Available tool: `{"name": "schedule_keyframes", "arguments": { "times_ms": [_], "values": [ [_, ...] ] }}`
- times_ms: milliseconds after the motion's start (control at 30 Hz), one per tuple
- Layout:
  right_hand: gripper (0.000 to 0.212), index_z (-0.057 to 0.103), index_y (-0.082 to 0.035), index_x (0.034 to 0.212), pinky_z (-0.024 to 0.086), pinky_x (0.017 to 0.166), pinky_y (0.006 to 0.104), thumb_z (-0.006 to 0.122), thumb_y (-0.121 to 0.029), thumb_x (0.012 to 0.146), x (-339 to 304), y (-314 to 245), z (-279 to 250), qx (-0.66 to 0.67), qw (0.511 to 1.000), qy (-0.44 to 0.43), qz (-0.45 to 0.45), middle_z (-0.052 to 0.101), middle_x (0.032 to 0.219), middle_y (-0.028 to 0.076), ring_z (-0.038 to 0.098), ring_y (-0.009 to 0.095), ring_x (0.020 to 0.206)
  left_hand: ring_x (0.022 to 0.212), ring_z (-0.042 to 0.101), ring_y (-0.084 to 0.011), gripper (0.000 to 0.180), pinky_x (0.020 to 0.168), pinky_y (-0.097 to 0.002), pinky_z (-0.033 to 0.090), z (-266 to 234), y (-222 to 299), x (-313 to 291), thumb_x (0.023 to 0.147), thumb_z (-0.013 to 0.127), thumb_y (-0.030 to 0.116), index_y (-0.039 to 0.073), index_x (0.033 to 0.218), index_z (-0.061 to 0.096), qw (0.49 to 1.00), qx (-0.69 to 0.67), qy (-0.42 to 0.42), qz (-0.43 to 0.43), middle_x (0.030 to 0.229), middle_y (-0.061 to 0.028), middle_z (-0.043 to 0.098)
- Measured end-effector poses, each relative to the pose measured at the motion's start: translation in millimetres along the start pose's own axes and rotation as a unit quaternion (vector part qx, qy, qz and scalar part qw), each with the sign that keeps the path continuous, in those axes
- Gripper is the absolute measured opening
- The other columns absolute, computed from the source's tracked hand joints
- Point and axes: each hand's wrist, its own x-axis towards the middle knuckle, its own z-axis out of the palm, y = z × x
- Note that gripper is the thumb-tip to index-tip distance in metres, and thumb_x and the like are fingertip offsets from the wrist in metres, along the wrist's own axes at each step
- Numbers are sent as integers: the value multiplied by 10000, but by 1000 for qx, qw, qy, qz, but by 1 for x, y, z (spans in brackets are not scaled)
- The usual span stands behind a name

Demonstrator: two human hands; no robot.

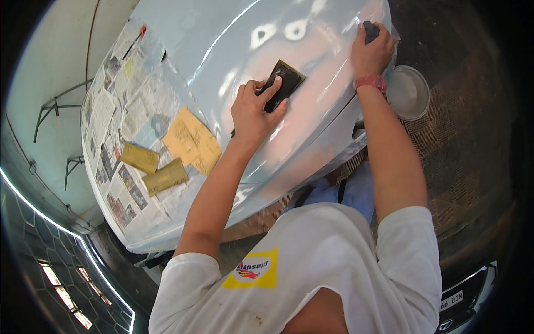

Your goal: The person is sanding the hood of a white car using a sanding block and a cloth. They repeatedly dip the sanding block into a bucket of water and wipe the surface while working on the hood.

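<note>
My left hand (pixel 256 114) grips a flat black sanding block (pixel 286 83) with an olive sheet edge showing along its side. Thumb on top, the block lies against the glossy pale-grey car panel (pixel 214 25); its underside is hidden. Pinkish patches and small white spots mark the panel around it. Farther right, my right hand (pixel 370 55), with a red wristband, is closed around a dark blue-grey lump (pixel 371 32), perhaps a sponge or cloth, at the panel's right edge.
Newspaper (pixel 105 128) covers the panel's left part. Tan sandpaper sheets (pixel 192 142) and two olive folded pieces (pixel 139 158) (pixel 166 178) lie on it. A round bucket of grey liquid (pixel 409 92) stands right of the panel. Another vehicle's dark front (pixel 467 295) shows lower right.
</note>
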Motion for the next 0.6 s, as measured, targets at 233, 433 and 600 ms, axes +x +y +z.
{"name": "schedule_keyframes", "arguments": {
  "times_ms": [233, 433, 600],
  "values": [
    [472, 668, -135, 1311, 483, 1068, 568, 819, -378, 936, -10, -10, 3, 20, 1000, -7, -1, 646, 1282, 168, 621, 421, 1235, 1066, 680, -299, 459, 871, -431, 592, 29, -17, 97, 864, 880, 359, 255, 1307, 822, 994, 51, 99, 15, 1101, -85, 692],
    [456, 664, -146, 1300, 467, 1079, 568, 821, -364, 933, -9, 0, -6, 4, 1000, -2, 11, 636, 1291, 153, 611, 425, 1233, 1032, 675, -278, 525, 864, -423, 588, 15, 20, 18, 831, 905, 322, 273, 1344, 809, 1000, -3, -18, 14, 1113, -72, 704],
    [461, 657, -151, 1305, 457, 1093, 565, 823, -361, 930, -10, -16, -3, 25, 999, -17, 23, 629, 1303, 151, 593, 422, 1257, 1040, 683, -279, 486, 859, -428, 592, 42, -2, 102, 842, 891, 350, 273, 1316, 820, 994, 41, 75, 65, 1105, -65, 703]
  ]
}}
